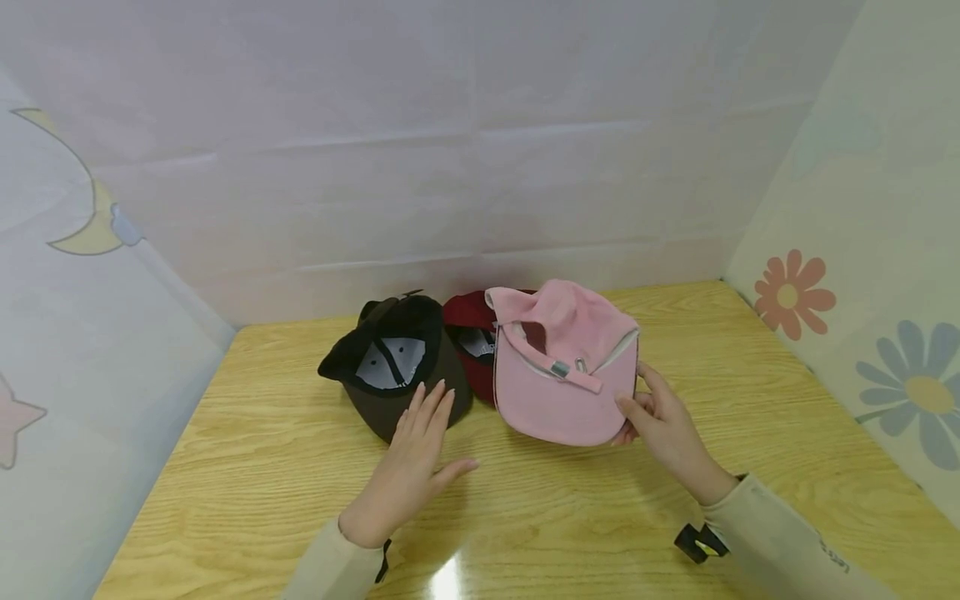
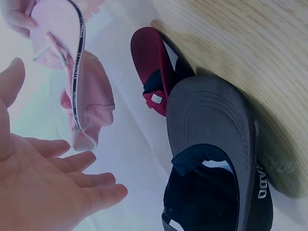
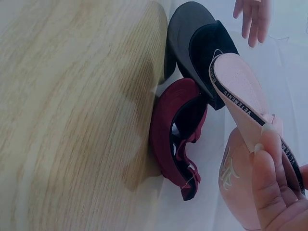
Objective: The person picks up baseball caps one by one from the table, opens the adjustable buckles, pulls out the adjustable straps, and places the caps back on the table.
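My right hand (image 1: 663, 429) pinches the brim edge of a pink baseball cap (image 1: 562, 408), thumb on one face and fingers on the other. The right wrist view shows this cap (image 3: 238, 168) raised off the table, with dark lettered trim along its brim. Fingers extended and thumb spread, my left hand (image 1: 412, 467) hovers near the brim of a black cap (image 1: 450, 375) and holds nothing. That black cap lies with its hollow inside facing up. Between the two, partly hidden behind the pink one in the head view, lies a dark red cap (image 1: 468, 310).
The caps are toward the back of a wood-grain table (image 1: 247, 467). A pale cloth backdrop (image 1: 375, 167) rises behind it, and side panels with a moon and flowers (image 1: 787, 296) stand left and right. A black strap (image 1: 699, 543) hangs at the right wrist.
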Motion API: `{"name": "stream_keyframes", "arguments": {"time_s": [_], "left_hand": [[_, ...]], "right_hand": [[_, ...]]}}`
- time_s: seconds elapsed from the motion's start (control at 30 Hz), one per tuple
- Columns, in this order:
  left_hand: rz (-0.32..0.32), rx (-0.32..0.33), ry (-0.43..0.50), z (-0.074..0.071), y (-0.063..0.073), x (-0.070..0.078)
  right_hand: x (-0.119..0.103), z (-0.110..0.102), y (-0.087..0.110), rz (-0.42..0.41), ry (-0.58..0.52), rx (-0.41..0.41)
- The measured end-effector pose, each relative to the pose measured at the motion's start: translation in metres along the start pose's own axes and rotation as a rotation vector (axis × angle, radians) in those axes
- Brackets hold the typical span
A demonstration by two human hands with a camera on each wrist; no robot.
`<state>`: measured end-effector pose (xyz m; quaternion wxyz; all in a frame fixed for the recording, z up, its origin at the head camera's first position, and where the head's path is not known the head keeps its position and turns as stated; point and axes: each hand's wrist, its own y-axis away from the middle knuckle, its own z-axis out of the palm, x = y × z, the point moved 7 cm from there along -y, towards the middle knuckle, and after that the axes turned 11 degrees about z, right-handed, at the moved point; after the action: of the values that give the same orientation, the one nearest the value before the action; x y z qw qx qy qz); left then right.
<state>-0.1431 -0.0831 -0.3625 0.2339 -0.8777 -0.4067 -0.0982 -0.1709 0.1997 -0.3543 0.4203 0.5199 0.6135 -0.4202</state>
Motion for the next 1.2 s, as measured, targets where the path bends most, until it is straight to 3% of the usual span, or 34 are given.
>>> {"name": "stream_keyframes", "arguments": {"time_s": [0.3, 0.7, 1.2], "left_hand": [[0.046, 0.028, 0.002, -0.002, -0.003, 0.004], [0.209, 0.125, -0.019, -0.008, -0.014, 0.020], [0.265, 0.121, -0.074, -0.008, -0.020, 0.025]], "right_hand": [[0.000, 0.004, 0.001, 0.008, -0.003, -0.010], [-0.003, 0.012, 0.006, -0.071, -0.032, -0.045], [-0.005, 0.018, 0.007, -0.079, -0.015, -0.049]]}}
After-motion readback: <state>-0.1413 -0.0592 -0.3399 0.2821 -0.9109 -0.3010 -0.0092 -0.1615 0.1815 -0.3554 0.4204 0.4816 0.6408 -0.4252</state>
